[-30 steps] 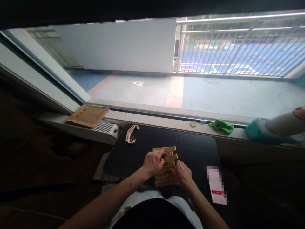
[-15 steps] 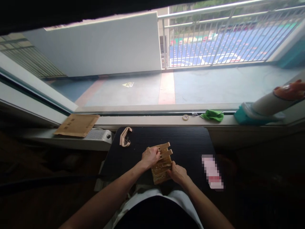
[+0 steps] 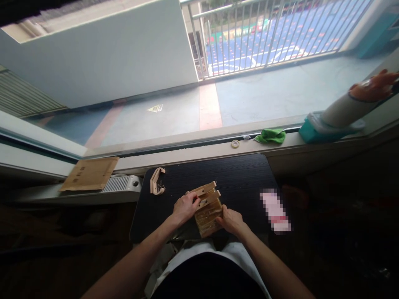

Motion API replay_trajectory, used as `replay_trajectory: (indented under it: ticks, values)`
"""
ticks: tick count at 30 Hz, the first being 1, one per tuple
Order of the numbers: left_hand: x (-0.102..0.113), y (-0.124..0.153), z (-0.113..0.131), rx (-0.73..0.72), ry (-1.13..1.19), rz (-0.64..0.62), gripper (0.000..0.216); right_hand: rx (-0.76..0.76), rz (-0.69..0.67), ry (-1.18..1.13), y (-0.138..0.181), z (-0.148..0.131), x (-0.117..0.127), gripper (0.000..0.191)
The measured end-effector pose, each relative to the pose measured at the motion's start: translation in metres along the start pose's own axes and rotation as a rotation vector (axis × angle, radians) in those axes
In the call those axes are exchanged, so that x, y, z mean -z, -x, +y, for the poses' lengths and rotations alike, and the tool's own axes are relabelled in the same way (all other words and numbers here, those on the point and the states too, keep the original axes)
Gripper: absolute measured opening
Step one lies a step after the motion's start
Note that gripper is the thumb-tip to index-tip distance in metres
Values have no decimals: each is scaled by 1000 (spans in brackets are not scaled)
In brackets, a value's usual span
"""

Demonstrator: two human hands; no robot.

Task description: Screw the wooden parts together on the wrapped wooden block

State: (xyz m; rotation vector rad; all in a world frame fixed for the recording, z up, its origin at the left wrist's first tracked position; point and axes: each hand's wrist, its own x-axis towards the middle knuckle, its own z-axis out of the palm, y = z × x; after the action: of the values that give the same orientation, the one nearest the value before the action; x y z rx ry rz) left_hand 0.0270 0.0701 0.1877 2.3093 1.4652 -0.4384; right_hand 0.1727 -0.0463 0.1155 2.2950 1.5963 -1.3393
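A block wrapped in brown tape [image 3: 207, 222] rests at the near edge of the dark table, tilted slightly. Across its far end lie two pale wooden strips, a farther one [image 3: 208, 188] and a nearer one [image 3: 215, 196], with small holes in them. My left hand [image 3: 186, 207] is over the strips' left ends, thumb and fingers pinched together. At its fingertips a small dark screw [image 3: 203, 202] shows against the nearer strip. My right hand [image 3: 231, 219] grips the block's right side, thumb on top and fingers mostly hidden beyond the edge.
Curved wooden pieces [image 3: 155, 182] with several screws [image 3: 161, 186] lie at the table's [image 3: 243, 174] far left. A blurred pinkish item [image 3: 274, 209] is at right. The sill holds a tape roll [image 3: 235, 143], a green cloth [image 3: 270, 136] and a teal bin [image 3: 314, 129]. A cardboard envelope [image 3: 90, 173] sits left.
The camera view has tilted and shifted. My left hand has drawn back a little along the strips, exposing more of them and the dark screw. My right hand keeps its grip on the block.
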Motion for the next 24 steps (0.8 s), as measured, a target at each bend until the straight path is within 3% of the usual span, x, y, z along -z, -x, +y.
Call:
replay_trajectory:
  ticks: [12, 17, 24]
  values:
    - [4, -9, 32, 8, -140, 9, 29, 9, 7, -37, -4, 5, -3, 39]
    - [8, -22, 31, 73, -69, -35, 29, -5, 16, -70, -2, 8, -6, 42]
    - [2, -1, 21, -58, 16, -3, 24, 4, 10, -87, -1, 10, -4, 42]
